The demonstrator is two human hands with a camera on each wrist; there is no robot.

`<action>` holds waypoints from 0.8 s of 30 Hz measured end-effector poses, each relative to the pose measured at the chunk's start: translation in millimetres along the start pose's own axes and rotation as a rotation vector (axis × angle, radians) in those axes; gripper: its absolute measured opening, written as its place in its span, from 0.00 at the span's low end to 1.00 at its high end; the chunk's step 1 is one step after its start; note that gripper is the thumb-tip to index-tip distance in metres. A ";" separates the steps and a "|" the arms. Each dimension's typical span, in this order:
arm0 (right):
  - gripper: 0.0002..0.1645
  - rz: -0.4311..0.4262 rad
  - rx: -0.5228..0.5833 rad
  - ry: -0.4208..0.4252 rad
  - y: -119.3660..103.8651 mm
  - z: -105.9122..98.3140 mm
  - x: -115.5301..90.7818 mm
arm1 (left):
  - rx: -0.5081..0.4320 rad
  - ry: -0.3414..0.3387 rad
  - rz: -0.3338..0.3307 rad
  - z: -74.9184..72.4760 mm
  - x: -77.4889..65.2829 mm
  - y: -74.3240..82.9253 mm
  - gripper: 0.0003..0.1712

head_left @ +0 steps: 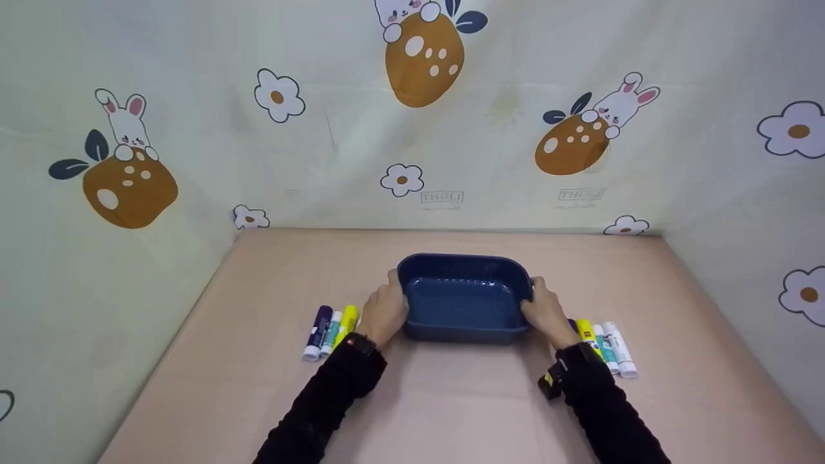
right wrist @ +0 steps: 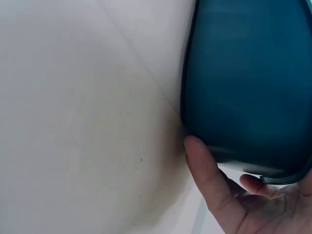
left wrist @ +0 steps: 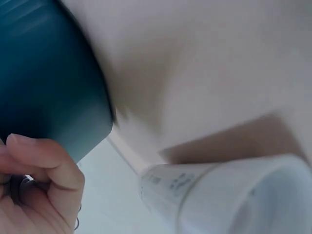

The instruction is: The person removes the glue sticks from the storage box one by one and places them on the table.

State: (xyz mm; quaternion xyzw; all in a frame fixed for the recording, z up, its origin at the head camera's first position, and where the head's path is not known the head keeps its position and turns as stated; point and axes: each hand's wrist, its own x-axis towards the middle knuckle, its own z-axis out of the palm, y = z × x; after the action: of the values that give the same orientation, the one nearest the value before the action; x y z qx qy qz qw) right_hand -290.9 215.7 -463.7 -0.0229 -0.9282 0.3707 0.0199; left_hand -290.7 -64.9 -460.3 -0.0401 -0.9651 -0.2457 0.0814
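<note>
A dark blue rectangular plastic bin (head_left: 464, 303) with rounded corners is held between my two hands, and its inside shows bare. My left hand (head_left: 385, 310) grips its left end; in the left wrist view that hand (left wrist: 44, 180) has curled fingers against the bin's wall (left wrist: 53, 83). At the opposite end my right hand (head_left: 546, 312) grips the rim. The right wrist view shows the right thumb (right wrist: 207, 170) along the bin's outer wall (right wrist: 243, 87), with other fingers partly hidden at the rim. Whether the bin touches the table I cannot tell.
Left of the bin lie a purple tube (head_left: 318, 332), a teal-and-white tube (head_left: 331, 333) and a yellow tube (head_left: 348, 322), resembling glue sticks. Several similar tubes, one white (head_left: 621, 350), lie by my right wrist, partly covered. Patterned cloth walls (head_left: 335, 142) enclose the table (head_left: 271, 270).
</note>
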 end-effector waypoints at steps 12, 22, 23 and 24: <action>0.28 0.022 0.007 0.020 -1.1 -0.2 10.9 | -0.005 -0.007 -0.015 0.6 9.1 -0.9 0.20; 0.30 0.042 -0.033 0.006 -2.9 -3.4 12.3 | 0.034 0.083 0.014 -6.7 6.1 0.0 0.24; 0.31 0.035 -0.030 0.007 -3.7 -4.8 11.7 | 0.032 0.089 0.018 -8.2 5.9 0.3 0.24; 0.32 0.025 -0.030 0.010 -4.6 -6.2 10.7 | 0.032 0.094 0.023 -9.8 5.8 0.4 0.25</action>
State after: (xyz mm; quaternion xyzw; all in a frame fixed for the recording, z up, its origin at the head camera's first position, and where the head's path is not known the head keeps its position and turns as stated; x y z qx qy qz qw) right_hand -301.5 217.3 -455.9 -0.0365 -0.9333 0.3568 0.0193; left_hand -295.0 -69.1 -450.7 -0.0381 -0.9634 -0.2310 0.1302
